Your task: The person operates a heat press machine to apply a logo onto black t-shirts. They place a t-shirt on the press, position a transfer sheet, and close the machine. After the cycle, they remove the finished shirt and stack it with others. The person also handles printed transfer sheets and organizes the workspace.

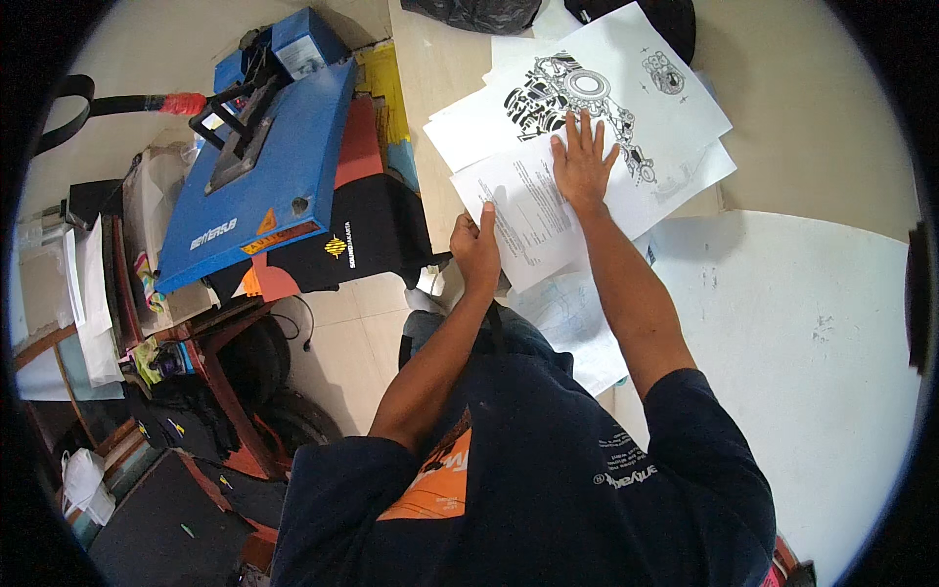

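My left hand (477, 246) grips the near left edge of a printed paper sheet (517, 213), its thumb on top. This sheet bears lines of writing and hangs partly past the table edge. My right hand (583, 165) lies flat with fingers spread, across the sheet's right side and a larger printed sheet (682, 110). That larger sheet shows black line art of engine parts. More white sheets (462, 136) fan out underneath. Below them, near my lap, is another sheet with a faint bluish print (572, 315).
A blue heat press (257, 176) with a black handle stands at the left. Black printed fabric (367, 235) drapes out beneath its plate. Dark plastic (477, 13) and a black item (671, 26) rest behind the papers. A white surface (792, 352) spans the right side.
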`<state>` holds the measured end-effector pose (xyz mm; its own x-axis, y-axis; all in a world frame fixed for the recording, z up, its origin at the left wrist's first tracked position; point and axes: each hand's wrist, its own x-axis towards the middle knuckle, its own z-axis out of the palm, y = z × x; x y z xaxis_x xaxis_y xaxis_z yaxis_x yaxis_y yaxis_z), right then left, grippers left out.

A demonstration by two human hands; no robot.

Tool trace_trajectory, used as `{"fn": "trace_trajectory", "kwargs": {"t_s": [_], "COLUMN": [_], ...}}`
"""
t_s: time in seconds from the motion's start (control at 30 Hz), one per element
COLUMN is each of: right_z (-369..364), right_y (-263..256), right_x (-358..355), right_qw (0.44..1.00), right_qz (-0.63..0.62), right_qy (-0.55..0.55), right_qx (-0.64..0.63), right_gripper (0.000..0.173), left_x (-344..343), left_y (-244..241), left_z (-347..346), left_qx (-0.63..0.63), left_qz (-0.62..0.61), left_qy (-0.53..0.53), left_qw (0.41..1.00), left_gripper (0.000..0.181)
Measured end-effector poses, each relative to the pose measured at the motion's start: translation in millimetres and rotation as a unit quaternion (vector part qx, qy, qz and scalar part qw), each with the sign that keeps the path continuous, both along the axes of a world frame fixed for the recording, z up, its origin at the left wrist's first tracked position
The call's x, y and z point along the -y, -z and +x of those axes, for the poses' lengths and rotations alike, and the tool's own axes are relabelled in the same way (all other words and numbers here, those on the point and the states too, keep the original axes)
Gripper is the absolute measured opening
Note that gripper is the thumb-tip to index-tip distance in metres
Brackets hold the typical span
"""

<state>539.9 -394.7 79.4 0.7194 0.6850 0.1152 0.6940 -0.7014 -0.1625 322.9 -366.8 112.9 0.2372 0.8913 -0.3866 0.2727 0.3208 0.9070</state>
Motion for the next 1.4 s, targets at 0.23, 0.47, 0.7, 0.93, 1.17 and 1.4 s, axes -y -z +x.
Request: {"fn": "trace_trajectory", "kwargs": {"t_s": [0.23,0.47,0.7,0.93,1.17,1.4], "right_z": [-6.1,-10.8,3.7,-12.5,4.3,-51.8], "right_y": [-3.4,-3.7,-3.9,-53.7,-57.0,-96.3], "right_x": [27.9,32.6,38.9,84.6,94.4,103.3], "right_qw": [0.999,0.998,0.996,0.98,0.959,0.94], "right_qz": [-0.002,0.008,0.071,-0.008,-0.012,0.19], "right_qy": [-0.023,-0.012,0.051,0.171,0.225,0.094], "right_qx": [0.025,0.056,-0.002,-0.105,-0.171,-0.267], "right_gripper": [0.057,0.055,0.068,0.102,0.096,0.032], "left_x": [17.7,49.5,22.2,-8.0,-30.7,-53.8], "left_y": [-6.1,-20.8,-33.1,-26.7,-20.3,-11.9], "left_z": [-15.1,-40.9,-118.9,-212.3,-270.1,-394.9], "left_qx": [0.059,0.033,-0.012,0.099,0.109,0.058], "left_qz": [0.007,-0.037,-0.033,0.042,0.02,0.002], "left_qy": [0.058,0.028,0.037,-0.101,-0.123,-0.156], "left_qw": [0.997,0.998,0.999,0.989,0.986,0.986], "left_gripper": [0.024,0.026,0.026,0.026,0.024,0.023]}}
